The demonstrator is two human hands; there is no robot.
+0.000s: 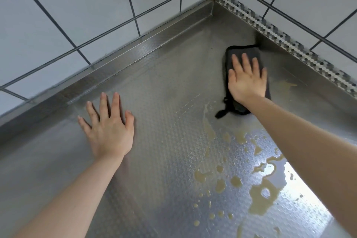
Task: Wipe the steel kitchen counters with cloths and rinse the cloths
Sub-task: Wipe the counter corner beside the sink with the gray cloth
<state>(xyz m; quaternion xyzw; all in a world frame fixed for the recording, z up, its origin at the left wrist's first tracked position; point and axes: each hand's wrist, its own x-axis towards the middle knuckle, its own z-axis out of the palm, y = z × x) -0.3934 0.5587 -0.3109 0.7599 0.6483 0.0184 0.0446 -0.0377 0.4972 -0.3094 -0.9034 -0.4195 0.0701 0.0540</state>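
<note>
From the head camera, a textured steel counter (158, 114) fills the view and meets white tiled walls (81, 15) in a corner at the upper right. A dark cloth (240, 54), folded into a long pad, lies on the counter near that corner, just beside the perforated metal strip (286, 38) that runs along the right-hand wall. Its long axis runs from the near side toward the corner, leaning slightly left at the far end, and a small dark tab sticks out from its near left end. The right hand (246, 81) lies flat on the cloth, fingers straight and spread, pressing down rather than gripping. The left hand (110, 129) rests palm-down on bare steel well to the left, fingers splayed, holding nothing. Yellowish-brown liquid (260, 195) lies in puddles and drops on the near right part of the counter.
</note>
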